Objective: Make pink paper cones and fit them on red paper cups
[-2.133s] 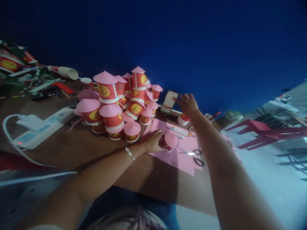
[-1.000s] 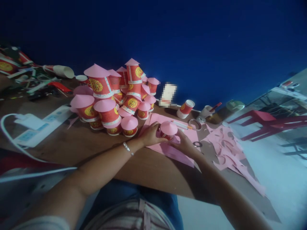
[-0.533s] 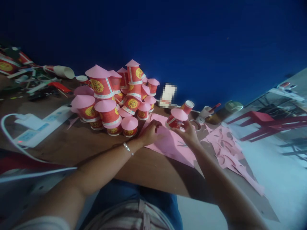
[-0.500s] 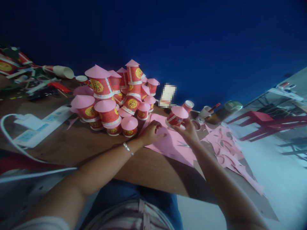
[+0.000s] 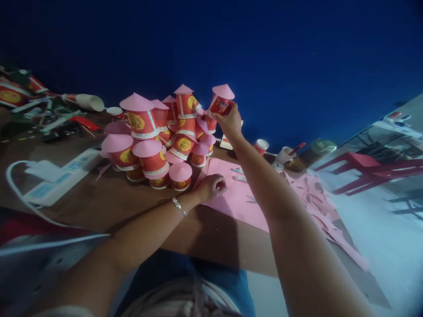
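Note:
My right hand [image 5: 232, 121] is closed around a red paper cup [image 5: 218, 105] topped with a pink paper cone. It holds the cup upright, raised at the right end of a stack of similar red cups with pink cones [image 5: 145, 154]. Whether the held cup touches the cups behind it, I cannot tell. Lower down, my left hand [image 5: 213, 187] has its fingers curled in and appears to hold nothing. It is over the left part of a pink paper sheet [image 5: 231, 202]. Two pens or markers [image 5: 238, 176] and scissors [image 5: 251, 200] lie on that sheet, partly behind my right forearm.
Cut pink paper scraps [image 5: 312, 198] lie at the table's right side. A plain red cup [image 5: 261, 146] and a cup with a red-handled tool [image 5: 284, 154] stand at the back. A white power strip [image 5: 62, 174] with a plugged-in cable is at left, near a cluttered pile [image 5: 53, 114].
My right hand has lifted the cone-topped cup up and left from above the pink sheet to the stack's right end. My left hand has dropped slightly and its fingers have curled in.

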### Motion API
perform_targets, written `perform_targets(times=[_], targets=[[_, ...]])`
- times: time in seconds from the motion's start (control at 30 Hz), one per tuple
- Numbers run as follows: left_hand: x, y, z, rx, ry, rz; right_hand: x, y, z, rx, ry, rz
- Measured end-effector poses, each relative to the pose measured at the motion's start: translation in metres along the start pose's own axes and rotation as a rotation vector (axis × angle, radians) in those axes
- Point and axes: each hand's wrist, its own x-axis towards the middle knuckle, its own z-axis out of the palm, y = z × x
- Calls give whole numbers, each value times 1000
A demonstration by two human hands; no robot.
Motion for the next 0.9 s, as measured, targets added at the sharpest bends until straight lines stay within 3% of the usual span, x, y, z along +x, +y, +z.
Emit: perform_targets(times=[0.1,0.23,0.6,0.9], targets=[[1,-2,1,-13,-10,1,21,5,21,-63,-22,6],[1,-1,0,-33,-18,16,35,12,34,-69,-29,-11],[1,4,-3,-28,-32,2,28,12,47,-88,-53,32],[1,-1,1,-28,-16,4,24,13,45,-84,-26,59]])
